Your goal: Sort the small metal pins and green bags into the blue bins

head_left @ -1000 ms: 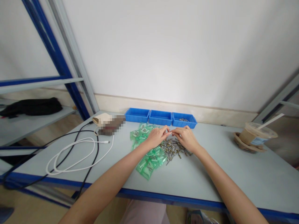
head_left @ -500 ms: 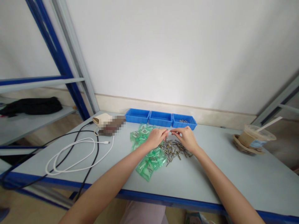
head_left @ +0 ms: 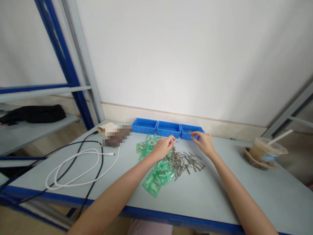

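Hands apart: right hand (head_left: 204,143) pinched over the rightmost blue tray (head_left: 185,135), contents too small to tell, left hand (head_left: 163,147) loosely curled at the metal pins (head_left: 184,161) on the worktop (head_left: 220,189); a low release seemed best.

Small pins (head_left: 184,161): bare metal, grey with a dull shine, a few brass-toned. Pouches (head_left: 156,169): thin green see-through plastic film, glossy and crinkled. Three bins (head_left: 168,128): moulded blue plastic, smooth, with a slight sheen. Surface (head_left: 220,189): pale grey laminate, matt and smooth, edged in glossy blue. Cables (head_left: 80,163), one white and one black: smooth rubbery plastic. Cup (head_left: 266,148): clear plastic with a lid, seated in a rough brown paper holder. Frame posts (head_left: 68,65): painted metal, blue and grey. Bundle (head_left: 31,112) on the shelf: black matt cloth.
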Available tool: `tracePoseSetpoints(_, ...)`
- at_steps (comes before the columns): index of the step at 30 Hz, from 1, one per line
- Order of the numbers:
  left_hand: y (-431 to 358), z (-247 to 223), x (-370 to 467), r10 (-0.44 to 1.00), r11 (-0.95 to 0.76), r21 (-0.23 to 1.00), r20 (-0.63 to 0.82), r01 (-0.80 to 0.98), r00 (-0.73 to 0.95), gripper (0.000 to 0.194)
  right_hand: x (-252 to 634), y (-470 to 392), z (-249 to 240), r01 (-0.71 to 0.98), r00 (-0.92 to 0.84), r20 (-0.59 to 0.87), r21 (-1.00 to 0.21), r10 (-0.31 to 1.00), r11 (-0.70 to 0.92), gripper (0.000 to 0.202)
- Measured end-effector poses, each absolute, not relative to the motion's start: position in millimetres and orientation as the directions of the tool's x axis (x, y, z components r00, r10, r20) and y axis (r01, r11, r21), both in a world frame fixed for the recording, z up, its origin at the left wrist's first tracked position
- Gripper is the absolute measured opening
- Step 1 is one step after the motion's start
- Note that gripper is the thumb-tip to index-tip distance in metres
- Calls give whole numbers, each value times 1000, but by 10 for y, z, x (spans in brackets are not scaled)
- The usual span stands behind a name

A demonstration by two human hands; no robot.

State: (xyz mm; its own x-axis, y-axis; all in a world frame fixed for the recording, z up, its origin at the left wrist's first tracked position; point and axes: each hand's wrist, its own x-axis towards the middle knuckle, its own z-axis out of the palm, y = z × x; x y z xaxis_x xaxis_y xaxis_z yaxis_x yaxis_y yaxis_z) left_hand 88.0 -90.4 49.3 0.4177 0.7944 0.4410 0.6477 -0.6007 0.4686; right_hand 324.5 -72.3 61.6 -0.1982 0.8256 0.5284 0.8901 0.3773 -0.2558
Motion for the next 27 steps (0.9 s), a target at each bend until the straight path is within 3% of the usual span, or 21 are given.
tracePoseSetpoints(11, -929, 510, 895, 793, -604, 446, 423, 660, 439, 17, 3020, -988, 613, 740, -431, 420, -343, 799, 579, 20)
tracePoseSetpoints(18, -916, 488, 898, 793, -606, 442, 409, 662, 452, 18, 3037, -997, 588, 731, -470, 352, -360, 810, 580, 16)
tracePoseSetpoints(27, -895, 456, 898, 789, -612, 446, 397, 654, 468, 18, 3054, -1020, 577, 778, -501, 298, -256, 813, 574, 19)
